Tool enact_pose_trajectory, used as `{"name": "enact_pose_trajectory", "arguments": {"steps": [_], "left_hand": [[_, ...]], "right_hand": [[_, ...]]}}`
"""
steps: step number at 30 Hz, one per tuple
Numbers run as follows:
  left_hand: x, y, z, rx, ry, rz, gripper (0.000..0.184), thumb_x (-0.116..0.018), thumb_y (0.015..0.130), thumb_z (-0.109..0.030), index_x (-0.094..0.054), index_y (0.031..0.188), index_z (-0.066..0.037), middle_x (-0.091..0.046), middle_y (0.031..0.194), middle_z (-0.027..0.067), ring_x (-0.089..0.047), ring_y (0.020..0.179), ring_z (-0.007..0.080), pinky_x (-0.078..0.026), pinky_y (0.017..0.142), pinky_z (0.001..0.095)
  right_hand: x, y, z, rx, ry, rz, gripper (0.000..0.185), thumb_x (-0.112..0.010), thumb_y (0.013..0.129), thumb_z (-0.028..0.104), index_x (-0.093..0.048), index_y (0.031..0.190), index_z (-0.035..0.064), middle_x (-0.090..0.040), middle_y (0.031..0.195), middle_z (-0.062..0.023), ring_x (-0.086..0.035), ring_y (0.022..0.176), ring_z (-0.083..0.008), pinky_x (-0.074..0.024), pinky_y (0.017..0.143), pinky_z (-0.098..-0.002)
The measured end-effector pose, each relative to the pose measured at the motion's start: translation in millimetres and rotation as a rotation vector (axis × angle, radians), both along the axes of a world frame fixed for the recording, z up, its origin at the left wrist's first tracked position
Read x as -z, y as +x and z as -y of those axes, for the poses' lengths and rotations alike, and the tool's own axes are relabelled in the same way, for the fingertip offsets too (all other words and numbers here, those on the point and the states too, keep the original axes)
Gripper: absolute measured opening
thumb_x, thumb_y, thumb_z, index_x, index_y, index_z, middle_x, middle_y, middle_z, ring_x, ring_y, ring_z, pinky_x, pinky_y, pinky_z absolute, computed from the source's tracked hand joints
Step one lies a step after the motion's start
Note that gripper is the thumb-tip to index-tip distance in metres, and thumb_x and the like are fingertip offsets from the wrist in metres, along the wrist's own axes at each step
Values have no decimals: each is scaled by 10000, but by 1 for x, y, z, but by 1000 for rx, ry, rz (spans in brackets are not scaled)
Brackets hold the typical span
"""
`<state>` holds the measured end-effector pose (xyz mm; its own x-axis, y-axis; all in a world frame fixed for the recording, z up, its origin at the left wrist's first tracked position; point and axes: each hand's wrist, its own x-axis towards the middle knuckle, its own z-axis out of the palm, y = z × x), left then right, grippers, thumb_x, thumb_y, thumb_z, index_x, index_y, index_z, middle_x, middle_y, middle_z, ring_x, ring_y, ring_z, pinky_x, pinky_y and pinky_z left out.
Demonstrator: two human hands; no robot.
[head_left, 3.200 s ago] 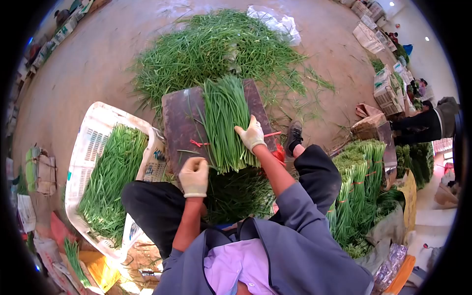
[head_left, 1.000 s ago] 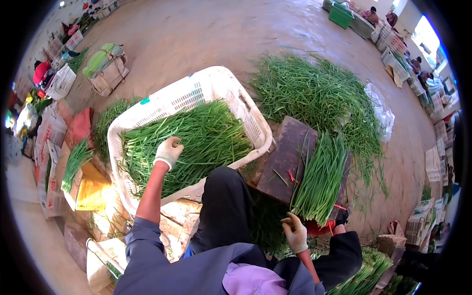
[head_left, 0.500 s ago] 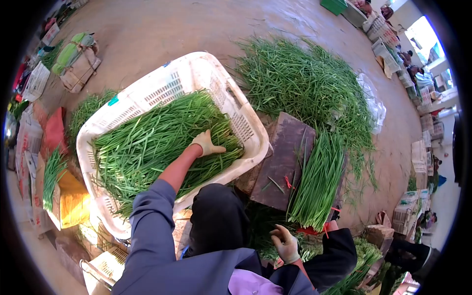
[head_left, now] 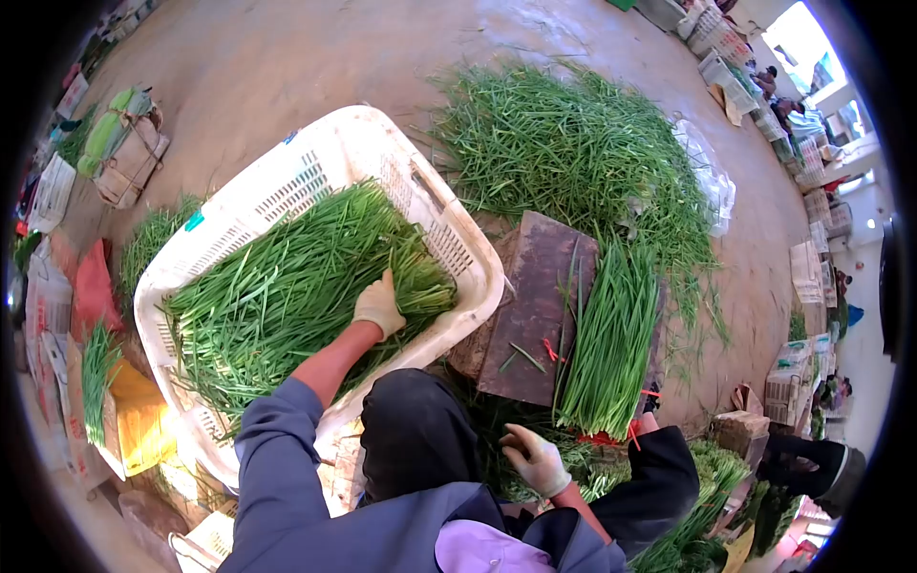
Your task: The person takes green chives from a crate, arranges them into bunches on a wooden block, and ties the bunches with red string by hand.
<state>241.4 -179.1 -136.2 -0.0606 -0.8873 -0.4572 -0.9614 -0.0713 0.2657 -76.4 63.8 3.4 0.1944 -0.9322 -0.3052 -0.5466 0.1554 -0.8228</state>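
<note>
My left hand (head_left: 379, 306), in a pale glove, presses into the long green chives (head_left: 287, 277) in a white plastic crate (head_left: 478, 315). Its fingers curl into the stalks near the cut ends and are partly hidden; the thumb side points up. My right hand (head_left: 537, 460), also gloved, hovers near my lap with fingers bent and apart, holding nothing. To its upper right, a neat bunch of chives (head_left: 611, 344) lies on a dark wooden block (head_left: 535, 315). Red ties (head_left: 552, 351) lie on the block, and others show by the bunch's lower end.
A large loose heap of chives (head_left: 573, 143) covers the floor beyond the block, beside a clear plastic sheet (head_left: 705, 177). More chives (head_left: 697, 487) lie at lower right. A tied bundle (head_left: 126, 148), a red bag (head_left: 95, 286) and a yellow bag (head_left: 143, 415) stand left.
My left hand has shifted slightly left and down over the chives, its spread fingers now curled in. My right hand has moved slightly up and left. The view has shifted a little.
</note>
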Motion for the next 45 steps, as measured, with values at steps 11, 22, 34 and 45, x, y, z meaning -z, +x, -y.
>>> {"name": "enact_pose_trajectory", "arguments": {"steps": [11, 22, 34, 45], "left_hand": [[-31, 96, -6, -442, -206, -786, 1037, -816, 590, -273, -348, 1432, 110, -655, 1188, 230, -649, 1081, 293, -492, 962, 324], [-55, 64, -11, -188, -149, -192, 1269, -842, 577, -500, -162, 1559, -72, -174, 1581, 262, -218, 1457, 415, -256, 1173, 447], [-45, 71, -14, -283, -300, -1034, 890, -734, 709, -318, -370, 1429, 58, -451, 1417, 267, -442, 1341, 357, -355, 1111, 376], [71, 89, -14, -802, 45, -1831, 356, -480, 1027, -224, -533, 1329, -43, -653, 1078, 45, -613, 908, 154, -495, 831, 306]], "right_hand": [[-22, 128, 228, -57, -161, 234, 498, -750, 862, 246, -585, 1232, -45, -710, 1018, -160, -683, 962, -201, -529, 857, -318], [111, 263, 302, 229, 137, 502, 484, -755, 774, 80, -596, 1225, 12, -700, 1086, -71, -665, 928, -167, -523, 813, -314], [93, 244, 292, 229, -208, 59, 707, -852, 660, 445, -624, 1165, 7, -680, 1027, -186, -654, 989, -352, -507, 899, -406], [46, 249, 280, -3, 101, 847, 478, -785, 773, 48, -577, 1196, -25, -700, 1040, -30, -636, 899, -102, -515, 830, -258]]}}
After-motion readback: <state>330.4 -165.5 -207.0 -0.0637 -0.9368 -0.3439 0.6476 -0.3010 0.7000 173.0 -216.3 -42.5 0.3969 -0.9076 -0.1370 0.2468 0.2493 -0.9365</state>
